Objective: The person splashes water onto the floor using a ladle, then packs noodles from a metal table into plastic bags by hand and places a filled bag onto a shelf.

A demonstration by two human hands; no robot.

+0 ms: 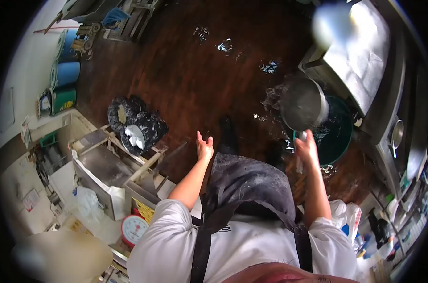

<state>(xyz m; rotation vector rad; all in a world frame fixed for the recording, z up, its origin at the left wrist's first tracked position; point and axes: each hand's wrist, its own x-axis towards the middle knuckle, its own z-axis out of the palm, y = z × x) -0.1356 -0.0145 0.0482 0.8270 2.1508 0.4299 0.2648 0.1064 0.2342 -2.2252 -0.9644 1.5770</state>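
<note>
My right hand (307, 146) is closed round the handle of a large round metal saucepan (301, 104). The pan is tilted over the left side of a green tub (339, 137) that stands on the floor with water in it. Water splashes (273, 99) beside the pan's left edge. Held out in front of my body, my left hand (205, 147) has its fingers apart and nothing in it. A dark apron (251, 184) covers my front.
Wet brown floor (176, 66) lies ahead. Black plastic bags (138, 122) sit at the left, near a metal counter (110, 165) and a red-rimmed scale (134, 229). At the right stand a metal-topped table (358, 56) and a long metal counter. Blue barrels (65, 74) line the left wall.
</note>
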